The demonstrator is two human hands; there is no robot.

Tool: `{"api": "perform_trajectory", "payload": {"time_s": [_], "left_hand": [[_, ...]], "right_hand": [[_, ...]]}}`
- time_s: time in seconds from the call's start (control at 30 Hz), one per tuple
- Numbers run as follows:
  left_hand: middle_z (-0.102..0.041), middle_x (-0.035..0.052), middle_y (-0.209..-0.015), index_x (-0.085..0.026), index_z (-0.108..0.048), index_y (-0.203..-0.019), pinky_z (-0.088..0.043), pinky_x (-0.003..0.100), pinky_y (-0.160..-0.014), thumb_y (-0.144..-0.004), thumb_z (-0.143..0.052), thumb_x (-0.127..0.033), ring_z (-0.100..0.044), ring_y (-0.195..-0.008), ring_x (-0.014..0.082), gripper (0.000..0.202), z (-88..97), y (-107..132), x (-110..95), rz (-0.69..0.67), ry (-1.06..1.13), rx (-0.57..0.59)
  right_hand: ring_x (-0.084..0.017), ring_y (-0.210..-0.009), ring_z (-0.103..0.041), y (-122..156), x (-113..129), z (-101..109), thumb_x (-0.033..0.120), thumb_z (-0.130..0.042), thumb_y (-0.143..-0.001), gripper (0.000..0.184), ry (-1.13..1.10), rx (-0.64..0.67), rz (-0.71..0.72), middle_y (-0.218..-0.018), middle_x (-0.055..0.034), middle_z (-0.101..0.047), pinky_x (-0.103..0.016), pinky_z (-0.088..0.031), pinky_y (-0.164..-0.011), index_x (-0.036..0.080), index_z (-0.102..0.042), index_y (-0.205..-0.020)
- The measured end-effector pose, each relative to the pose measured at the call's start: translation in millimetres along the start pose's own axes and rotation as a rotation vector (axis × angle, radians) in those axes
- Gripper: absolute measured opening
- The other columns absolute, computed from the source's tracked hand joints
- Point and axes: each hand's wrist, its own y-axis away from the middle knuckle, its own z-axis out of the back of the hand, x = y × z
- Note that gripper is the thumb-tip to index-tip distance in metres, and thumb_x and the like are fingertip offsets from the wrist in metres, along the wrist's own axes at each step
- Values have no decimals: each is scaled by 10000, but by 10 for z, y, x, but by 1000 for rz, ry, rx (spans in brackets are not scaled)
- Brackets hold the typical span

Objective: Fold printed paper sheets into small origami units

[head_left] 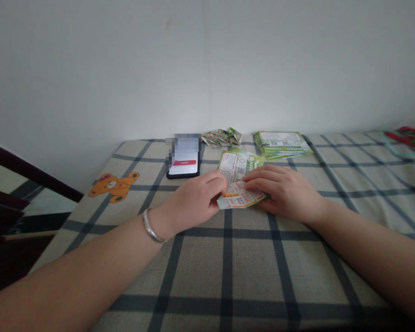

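Observation:
A green and white printed sheet of thin card [230, 167], perhaps a flattened packet box, lies between my hands with its near part creased and raised. My left hand [205, 193] pinches its left edge, the fingertips partly turned out of sight. My right hand [280, 189] is closed on the right edge, fingers over the top and thumb hidden beneath. Beyond my left hand lies a phone [184, 159] with its screen lit. Small crumpled green packets [222, 137] lie behind the card, and a green and white box [281, 143] lies flat beyond my right hand.
The checked cloth [249, 267] covers the table up to the white wall [207, 69]. A flat orange bear figure [114, 186] lies near the left edge. Red and green items [413, 140] lie at the far right. Dark wooden furniture [31, 170] stands at the left.

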Motion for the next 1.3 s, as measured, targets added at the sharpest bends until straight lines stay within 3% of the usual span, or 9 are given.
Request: {"api": "perform_trajectory", "payload": {"time_s": [0.2,0.4,0.53,0.7,0.87,1.07,1.3], "left_hand": [[-621,37,-957,-158,-574,-951,-478,326,-820,-773,-611,-72,-576,-922,190,201,40,-18,-37,-6,-63,35],[-657,22,-923,-174,-602,-951,-458,371,-903,-883,-601,-265,-594,-912,187,114,87,-36,-83,-147,-133,-68],[-654,-2,-821,-178,-588,-879,-473,365,-899,-914,-531,-213,-610,-826,161,75,74,-32,-79,-107,-177,-174],[-657,20,-869,-177,-557,-944,-510,331,-811,-904,-549,-214,-621,-865,168,55,56,-12,-69,-22,-175,-265],[-652,48,-1067,-179,-512,-1129,-518,311,-855,-898,-552,-181,-629,-993,164,235,33,5,-42,70,-54,-272],[-612,45,-1194,-202,-466,-1216,-511,319,-918,-901,-555,-195,-615,-1079,166,328,4,4,-3,174,-10,-185],[-574,81,-1197,-176,-489,-1209,-458,395,-1027,-868,-562,-119,-538,-1168,189,353,-5,-21,25,84,-54,-231]], "right_hand": [[-226,-993,-632,1,-17,0,177,-575,-869,135,-1,-28,10,-1043,-79,-696,-368,-515,-869,159,-638,-988],[-231,-1001,-625,3,-1,16,184,-558,-884,126,23,-55,23,-1015,-84,-692,-365,-516,-853,162,-639,-979],[-221,-935,-632,0,12,28,179,-567,-873,99,-32,-78,-28,-989,-87,-694,-354,-508,-813,174,-638,-941],[-199,-803,-609,-2,18,6,201,-561,-869,79,-131,-123,-176,-849,-69,-669,-324,-483,-705,187,-622,-918],[-141,-632,-550,-10,25,-37,256,-588,-849,83,-222,-125,-338,-742,-25,-629,-256,-425,-566,187,-609,-891],[-101,-501,-474,-6,3,-98,295,-621,-827,150,-329,-99,-487,-614,34,-575,-222,-373,-483,195,-593,-935],[-102,-487,-480,-23,-31,-131,294,-633,-818,230,-416,-52,-543,-593,48,-551,-223,-359,-448,180,-590,-1014]]}}
